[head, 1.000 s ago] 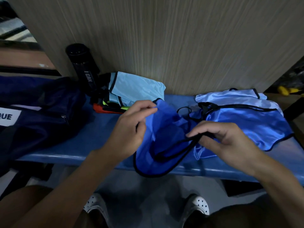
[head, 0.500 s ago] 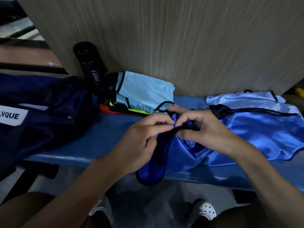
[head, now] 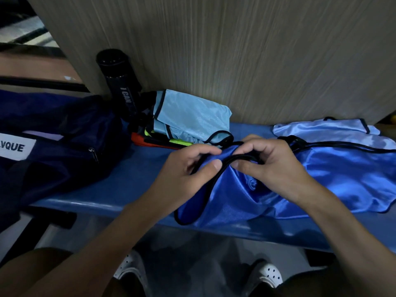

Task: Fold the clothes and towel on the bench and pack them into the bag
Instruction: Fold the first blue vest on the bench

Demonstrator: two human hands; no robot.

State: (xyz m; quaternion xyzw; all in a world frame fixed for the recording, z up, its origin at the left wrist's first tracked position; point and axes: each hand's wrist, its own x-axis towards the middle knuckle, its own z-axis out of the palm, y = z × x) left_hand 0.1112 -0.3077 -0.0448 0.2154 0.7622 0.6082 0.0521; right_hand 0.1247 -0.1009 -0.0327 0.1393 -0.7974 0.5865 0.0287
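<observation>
Royal-blue bib (head: 246,194) at bench (head: 128,179) front edge is pinched at its black trim by left hand (head: 184,174) and right hand (head: 272,168). Folded stack (head: 188,118) at back edge; bag (head: 53,146) unpacked, pale-blue garment (head: 325,133) unfolded.

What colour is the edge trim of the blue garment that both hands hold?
Black; the edge trim shows best in the head view.
</observation>
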